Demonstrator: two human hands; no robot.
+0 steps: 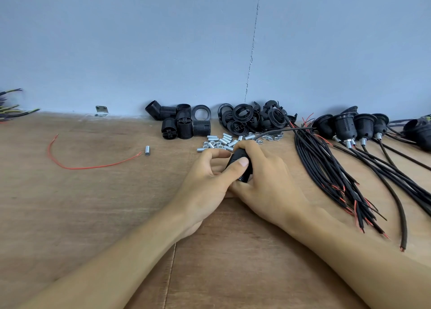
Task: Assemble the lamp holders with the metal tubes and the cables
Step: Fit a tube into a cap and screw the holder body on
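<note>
Reaching in from the near edge of the plywood bench (81,203), left hand (210,178) and right hand (270,182) both curl round one black lamp holder (241,166) just short of the loose metal tubes (224,142); holder fitting appears in hand, and the next move likely needs a cable (321,159).

I have open passage over the table (93,215) left of centre, crossed by a red wire (81,168) and one loose tube (147,150). Rightward, the cable bundle (326,168) obstructs; ahead, tubes (225,140) and holder parts (184,124) line the wall (210,40).
</note>
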